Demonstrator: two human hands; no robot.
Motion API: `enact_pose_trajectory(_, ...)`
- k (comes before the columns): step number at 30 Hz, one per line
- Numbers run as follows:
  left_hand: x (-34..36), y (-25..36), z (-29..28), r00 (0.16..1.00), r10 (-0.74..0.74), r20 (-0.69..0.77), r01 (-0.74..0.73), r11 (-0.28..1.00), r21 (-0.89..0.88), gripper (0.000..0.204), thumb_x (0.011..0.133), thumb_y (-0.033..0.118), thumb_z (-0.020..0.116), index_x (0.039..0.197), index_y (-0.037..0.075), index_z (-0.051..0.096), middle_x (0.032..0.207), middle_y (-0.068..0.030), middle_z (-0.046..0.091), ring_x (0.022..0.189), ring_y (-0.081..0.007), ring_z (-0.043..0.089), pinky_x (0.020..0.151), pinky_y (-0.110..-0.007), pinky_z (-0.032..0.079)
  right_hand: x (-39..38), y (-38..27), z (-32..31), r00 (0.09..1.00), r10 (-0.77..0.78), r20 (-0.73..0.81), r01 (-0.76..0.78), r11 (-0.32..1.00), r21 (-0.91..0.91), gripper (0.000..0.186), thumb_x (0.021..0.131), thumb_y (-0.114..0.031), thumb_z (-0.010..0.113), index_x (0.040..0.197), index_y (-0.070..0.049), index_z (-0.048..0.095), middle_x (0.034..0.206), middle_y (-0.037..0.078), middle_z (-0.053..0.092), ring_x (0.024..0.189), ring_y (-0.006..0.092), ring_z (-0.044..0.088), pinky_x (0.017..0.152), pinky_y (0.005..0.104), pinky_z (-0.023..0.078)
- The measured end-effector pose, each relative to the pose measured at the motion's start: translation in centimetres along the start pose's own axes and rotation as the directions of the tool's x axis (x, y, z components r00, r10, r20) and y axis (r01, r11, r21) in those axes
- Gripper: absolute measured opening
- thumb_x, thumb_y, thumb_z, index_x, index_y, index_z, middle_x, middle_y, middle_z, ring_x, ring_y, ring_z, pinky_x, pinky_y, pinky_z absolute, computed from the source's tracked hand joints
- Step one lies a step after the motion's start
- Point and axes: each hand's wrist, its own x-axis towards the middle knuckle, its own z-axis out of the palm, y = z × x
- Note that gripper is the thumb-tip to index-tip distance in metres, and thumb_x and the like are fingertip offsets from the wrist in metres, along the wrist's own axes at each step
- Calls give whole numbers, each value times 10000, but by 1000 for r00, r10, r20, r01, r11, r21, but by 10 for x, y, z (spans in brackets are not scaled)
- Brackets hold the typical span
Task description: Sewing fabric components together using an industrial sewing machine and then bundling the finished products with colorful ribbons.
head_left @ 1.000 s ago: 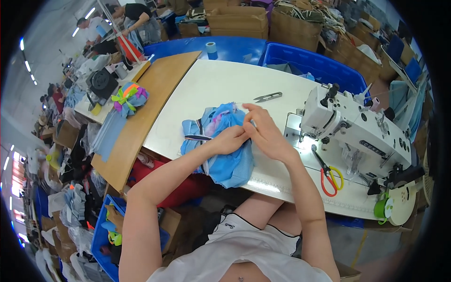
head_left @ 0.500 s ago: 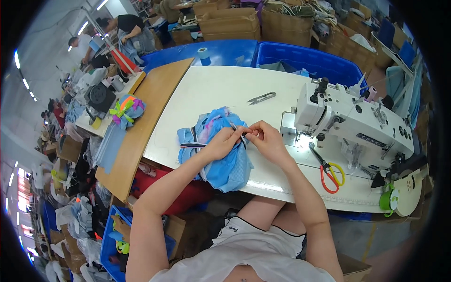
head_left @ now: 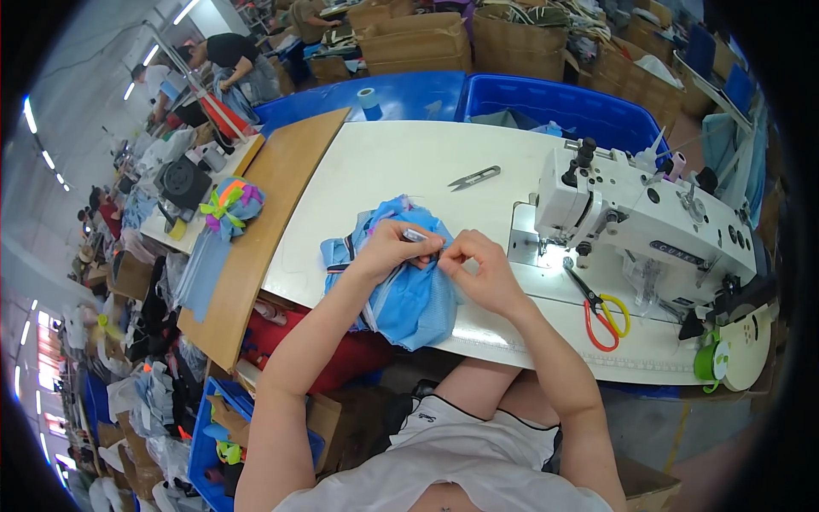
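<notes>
A bunched light-blue fabric piece (head_left: 414,311), with purple patches and dark-and-white trim, lies on the white sewing table (head_left: 358,162) in front of me. My left hand (head_left: 388,249) is closed over its upper part. A small silvery object (head_left: 415,235) shows at those fingers; its kind is unclear. Close by on the right, my right hand (head_left: 482,269) has thumb and forefinger pinched together at the fabric's edge. What sits between those fingertips is too small to make out.
To the right stands a white sewing machine (head_left: 636,218), its lamp lit. Scissors (head_left: 601,311) with red and yellow handles lie before it, and thread snips (head_left: 475,177) farther back. A green tape roll (head_left: 708,363) is at the right end. Behind are a blue bin (head_left: 554,90) and cardboard boxes.
My left hand has turned and lifted slightly, so more of the silvery object shows. My right fingertips have drawn a little apart from the left ones.
</notes>
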Motion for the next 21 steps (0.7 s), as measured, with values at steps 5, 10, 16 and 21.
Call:
enact_pose_trajectory(5, -5, 19, -11, 982, 145, 123, -183, 896, 404, 168, 750, 97, 844, 883, 9, 791, 825, -60, 753, 746, -106, 686, 661, -258, 546, 0, 17, 16, 985, 157, 77, -171, 954, 245, 278, 818, -141, 755, 1064, -93, 636, 1056, 30, 631, 976, 148, 586, 786, 315, 484)
enact_pose_trajectory(10, -8, 18, 5, 887, 356, 294, -461, 637, 618, 176, 583, -45, 723, 732, 49, 732, 746, -102, 705, 742, -252, 689, 668, -336, 521, -10, 19, 23, 968, 219, 120, -230, 969, 85, 387, 776, -88, 741, 1135, -91, 593, 1088, 24, 576, 951, 160, 565, 705, 292, 461)
enact_pose_trajectory(16, -13, 2, 16, 763, 605, 228, -568, 461, 682, 127, 610, -48, 676, 705, 36, 675, 753, -98, 661, 725, -298, 654, 615, -374, 497, -11, 14, 31, 996, 57, 63, -50, 993, -110, 294, 746, 15, 649, 1002, -85, 544, 975, -5, 537, 898, 116, 536, 685, 256, 423)
enact_pose_trajectory(21, -16, -10, 21, 750, 657, -80, -537, 675, 506, 118, 685, -62, 700, 760, 12, 647, 759, -108, 634, 725, -258, 665, 616, -325, 518, -9, 37, 38, 991, 128, 32, -129, 991, 35, 189, 782, -3, 664, 885, -69, 519, 880, 9, 526, 831, 113, 540, 664, 270, 419)
